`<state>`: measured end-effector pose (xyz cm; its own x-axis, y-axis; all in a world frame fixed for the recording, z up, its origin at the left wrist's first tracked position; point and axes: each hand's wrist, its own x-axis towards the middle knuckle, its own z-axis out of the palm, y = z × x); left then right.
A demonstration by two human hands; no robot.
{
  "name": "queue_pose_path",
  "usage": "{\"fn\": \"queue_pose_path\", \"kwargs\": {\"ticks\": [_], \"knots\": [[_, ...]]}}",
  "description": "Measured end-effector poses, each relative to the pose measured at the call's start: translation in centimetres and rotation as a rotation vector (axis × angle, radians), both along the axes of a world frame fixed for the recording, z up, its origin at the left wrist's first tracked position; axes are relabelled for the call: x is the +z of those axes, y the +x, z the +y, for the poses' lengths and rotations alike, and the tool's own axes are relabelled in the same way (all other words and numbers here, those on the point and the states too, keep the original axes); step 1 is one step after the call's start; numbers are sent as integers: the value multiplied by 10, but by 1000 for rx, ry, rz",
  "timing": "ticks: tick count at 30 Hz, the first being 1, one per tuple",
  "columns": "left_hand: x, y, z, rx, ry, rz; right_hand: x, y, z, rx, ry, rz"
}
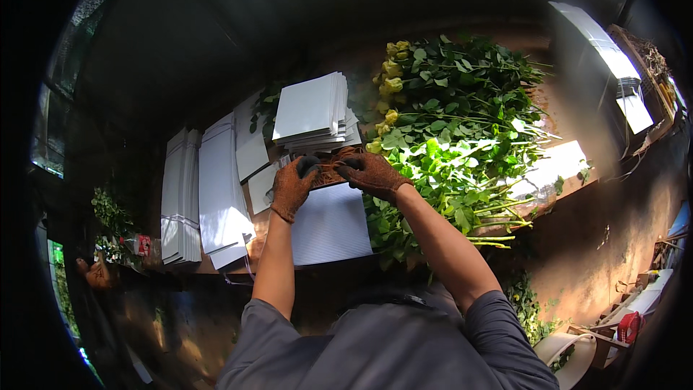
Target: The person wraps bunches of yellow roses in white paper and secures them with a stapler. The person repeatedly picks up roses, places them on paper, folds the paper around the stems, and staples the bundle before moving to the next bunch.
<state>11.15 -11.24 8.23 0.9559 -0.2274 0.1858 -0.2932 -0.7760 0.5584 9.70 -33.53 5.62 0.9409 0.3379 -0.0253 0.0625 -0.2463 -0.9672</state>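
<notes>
- Ribbed sheet (332,227) as landmark: gloved left hand (294,186) at its far-left corner, gloved right hand (373,175) at far-right; forearms converge from the near side.
- Fingers of both bent inward, toward each other; whether they grip any strand, cannot tell.
- Brown strands (332,171) between hands, along sheet's far edge; heap runs left-right.
- Sheet's ribs also left-right.
- Roses (447,137) crowd its right edge; white card stack (310,108) beyond; bundled white boards (219,180) left, slightly apart.

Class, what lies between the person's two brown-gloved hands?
In the head view, a tangle of thin reddish-brown strands lies between the left hand and the right hand.
</notes>
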Motion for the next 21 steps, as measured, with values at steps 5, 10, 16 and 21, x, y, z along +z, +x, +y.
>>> {"fn": "queue_pose_path", "kwargs": {"ticks": [5, 10, 16, 21], "knots": [[-26, 30, 17, 59, 75, 96, 9, -3, -9, -66, 166, 221], [-53, 34, 48, -1, 138, 244, 23, -1, -12, -61, 151, 278], [3, -2, -2, -292, -673, 411, 36, -19, -13, 14, 322, 398], [40, -35, -52, -430, -555, 686, 47, -70, -46, 30, 285, 250]]}}
